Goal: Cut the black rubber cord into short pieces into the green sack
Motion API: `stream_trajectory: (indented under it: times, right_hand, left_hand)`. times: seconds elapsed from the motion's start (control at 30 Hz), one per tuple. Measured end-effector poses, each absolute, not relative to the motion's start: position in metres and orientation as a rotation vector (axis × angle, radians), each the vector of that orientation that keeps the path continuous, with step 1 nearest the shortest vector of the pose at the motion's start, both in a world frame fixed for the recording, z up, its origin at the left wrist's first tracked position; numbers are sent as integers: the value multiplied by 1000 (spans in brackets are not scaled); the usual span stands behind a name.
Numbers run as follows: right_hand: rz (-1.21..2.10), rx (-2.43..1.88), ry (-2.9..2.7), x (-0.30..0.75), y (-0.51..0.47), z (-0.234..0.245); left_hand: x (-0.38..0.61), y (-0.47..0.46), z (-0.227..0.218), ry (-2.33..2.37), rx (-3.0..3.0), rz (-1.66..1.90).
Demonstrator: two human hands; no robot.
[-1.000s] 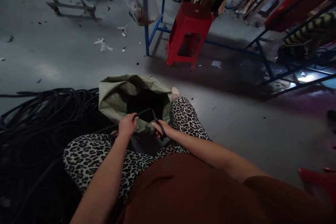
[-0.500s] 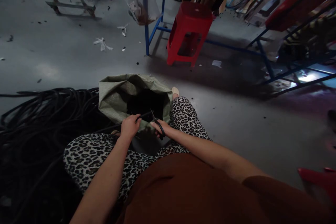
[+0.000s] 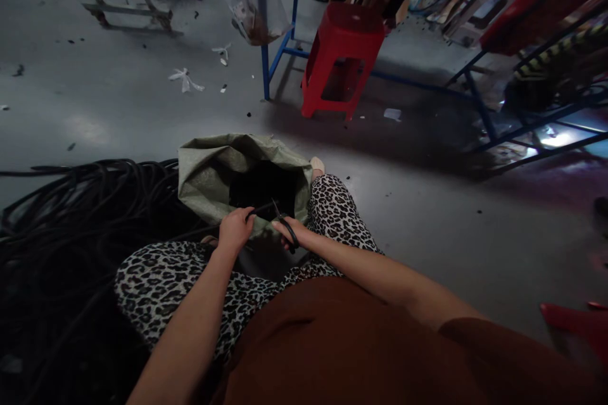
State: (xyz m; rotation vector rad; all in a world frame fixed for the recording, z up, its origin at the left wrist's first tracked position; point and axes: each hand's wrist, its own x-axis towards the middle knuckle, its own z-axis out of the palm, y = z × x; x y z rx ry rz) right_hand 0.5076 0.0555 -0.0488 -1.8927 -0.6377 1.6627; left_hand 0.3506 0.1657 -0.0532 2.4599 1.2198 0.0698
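Observation:
My left hand (image 3: 235, 228) is closed around a black cord (image 3: 262, 208), whose end points right over the mouth of a green woven sack (image 3: 202, 180). My right hand (image 3: 293, 231) grips scissors (image 3: 291, 234) by their black handles, the metal blades pointing up and left near the cord's end. Whether the blades touch the cord I cannot tell. The sack stands between my legs with its top spread wide, and dark contents inside cannot be made out. A large heap of black cord (image 3: 137, 183) lies on the floor to my left.
A red plastic stool (image 3: 351, 19) stands ahead beside the blue metal frame (image 3: 266, 69) of a table. A clear plastic bag (image 3: 259, 6) hangs from it. Scraps such as a white plastic strip (image 3: 184, 80) litter the grey floor. Part of a seated person shows behind the stool.

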Motion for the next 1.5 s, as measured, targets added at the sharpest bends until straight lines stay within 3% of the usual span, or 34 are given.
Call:
stream_trajectory:
  times: [0.43,1.5]
  right_hand:
    - [1688,-1844,-628,511,55,-51]
    - [1643,-1878,-573,511,51,-51]
  left_hand:
    - [347,169,-57,1055,2435,20]
    - [346,174,-54,1337,2439,1]
